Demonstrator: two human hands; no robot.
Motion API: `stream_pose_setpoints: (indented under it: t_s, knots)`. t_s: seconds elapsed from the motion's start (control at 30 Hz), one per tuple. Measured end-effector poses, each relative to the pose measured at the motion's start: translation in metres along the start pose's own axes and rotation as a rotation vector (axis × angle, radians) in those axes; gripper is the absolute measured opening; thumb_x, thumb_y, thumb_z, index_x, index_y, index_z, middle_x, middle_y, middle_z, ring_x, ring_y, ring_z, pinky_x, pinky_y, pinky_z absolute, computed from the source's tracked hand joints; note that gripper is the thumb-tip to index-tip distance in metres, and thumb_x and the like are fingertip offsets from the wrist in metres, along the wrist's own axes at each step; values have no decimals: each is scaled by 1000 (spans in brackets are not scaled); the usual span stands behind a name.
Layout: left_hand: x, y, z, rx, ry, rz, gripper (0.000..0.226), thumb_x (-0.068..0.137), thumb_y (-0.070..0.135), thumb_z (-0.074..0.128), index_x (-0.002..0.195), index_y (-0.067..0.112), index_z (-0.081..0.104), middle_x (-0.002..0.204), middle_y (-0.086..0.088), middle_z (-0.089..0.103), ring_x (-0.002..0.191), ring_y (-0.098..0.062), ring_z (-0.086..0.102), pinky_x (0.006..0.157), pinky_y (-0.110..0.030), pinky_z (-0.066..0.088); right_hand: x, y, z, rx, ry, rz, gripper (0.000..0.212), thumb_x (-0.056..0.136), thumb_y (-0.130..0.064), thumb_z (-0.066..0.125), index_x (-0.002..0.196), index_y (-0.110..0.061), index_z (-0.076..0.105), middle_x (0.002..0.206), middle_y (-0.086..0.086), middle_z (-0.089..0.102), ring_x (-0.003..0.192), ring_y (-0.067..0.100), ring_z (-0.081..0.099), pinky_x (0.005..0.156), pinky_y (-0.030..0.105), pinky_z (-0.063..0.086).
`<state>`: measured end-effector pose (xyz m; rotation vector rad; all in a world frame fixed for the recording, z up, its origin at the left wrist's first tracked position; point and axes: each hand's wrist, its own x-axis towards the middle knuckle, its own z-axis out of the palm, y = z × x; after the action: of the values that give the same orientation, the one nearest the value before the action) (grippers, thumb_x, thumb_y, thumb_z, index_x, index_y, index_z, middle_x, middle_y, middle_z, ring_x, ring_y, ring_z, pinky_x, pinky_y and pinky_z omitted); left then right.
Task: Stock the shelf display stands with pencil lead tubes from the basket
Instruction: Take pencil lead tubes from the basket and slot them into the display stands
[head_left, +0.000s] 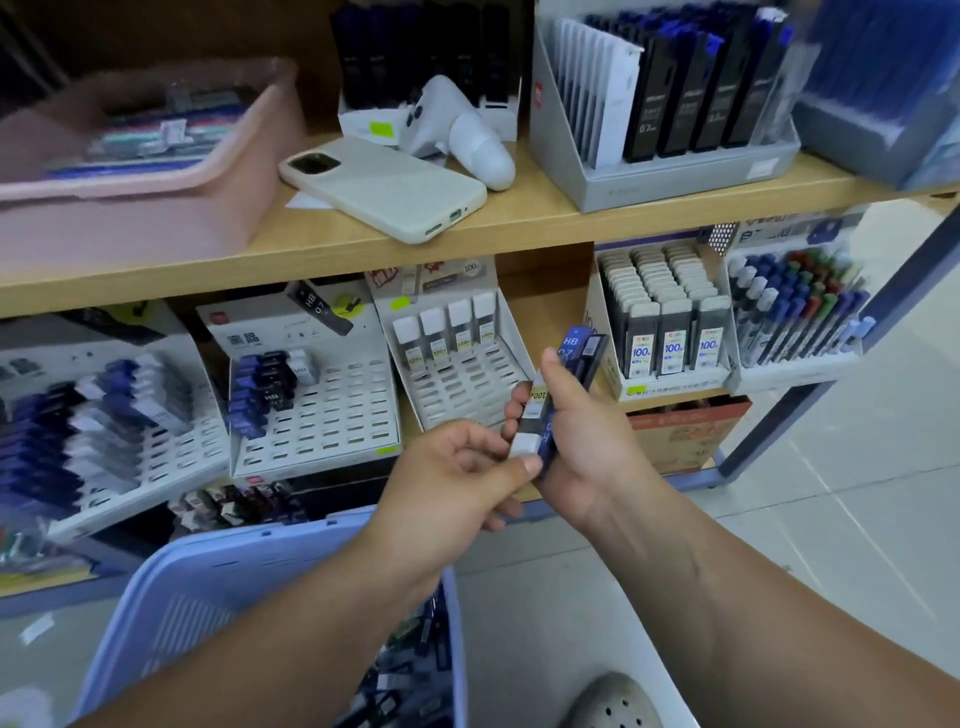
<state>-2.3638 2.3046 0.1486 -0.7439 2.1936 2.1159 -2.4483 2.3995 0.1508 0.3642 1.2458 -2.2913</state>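
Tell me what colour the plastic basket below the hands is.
Light blue, leaning to lavender; the basket shows best in the head view.

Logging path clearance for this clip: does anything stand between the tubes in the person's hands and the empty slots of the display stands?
Nothing visible does. The right hand grips the tubes in open air before the slotted stand, whose front rows are bare; the left hand pinches their lower end.
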Motion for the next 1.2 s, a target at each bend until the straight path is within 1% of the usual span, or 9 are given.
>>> stream_pose_setpoints:
  t_s: [0.1,0.23,0.37,0.6,0.73,0.87,0.97,1.1,1.2]
  knots:
    - [-3,-3,-1,-171,76,-80,23,82,6,79,100,2,66,83,-18,74,65,-22,69,56,-29,56,-1,8,7,-52,-2,-37,26,99,-35,62,112,-13,60,67,2,62,60,15,59,63,34,52]
    - [-3,-10,-7,-303,91,-173,25,79,2,80,101,2,67,80,-15,74,64,-20,68,56,-28,56,-1,15,7,-80,25,-42,35,100,-36,60,123,-10,58,74,5,66,64,16,66,82,45,58]
    - [-7,-15,-15,-352,113,-182,19,81,-1,76,97,4,67,75,-12,72,60,-18,65,55,-28,54,3,23,10,-59,27,-12,38,101,-35,58,126,-6,55,75,8,67,63,19,68,64,35,59]
    - [3,-17,-29,-372,189,-145,24,83,-3,73,106,2,66,75,-9,70,59,-17,62,55,-27,53,11,23,17,-45,-6,62,30,102,-30,56,119,-5,56,76,13,73,74,30,74,64,43,62]
    - [12,-18,-41,-342,260,-70,18,90,-4,63,106,5,66,74,-6,63,62,-15,57,60,-29,51,15,20,13,-162,4,90,24,101,-26,59,115,-6,60,81,13,74,64,23,71,53,34,56]
    - [29,-15,-57,-197,328,63,21,97,0,55,105,16,66,74,-1,62,70,-17,58,70,-32,51,16,19,6,-280,-16,121,25,103,-21,57,121,-4,57,74,11,65,54,18,60,46,28,46]
    - [42,0,-66,-15,372,208,26,99,1,53,103,21,68,85,-5,67,71,-16,63,69,-27,57,17,17,1,-302,-43,151,16,102,-20,58,110,-6,58,69,8,57,52,18,49,48,29,41]
    - [74,20,-83,340,419,448,30,97,10,60,100,39,68,97,-11,68,83,-27,65,75,-38,57,18,12,-2,-303,-39,144,8,101,-17,58,99,-9,56,68,8,55,53,19,45,48,29,39]
    - [96,27,-92,625,454,590,25,95,11,63,113,27,71,99,-3,64,84,-18,62,81,-30,53,17,9,-5,-304,-45,135,5,101,-14,56,99,-9,56,68,8,54,53,19,45,49,29,38]
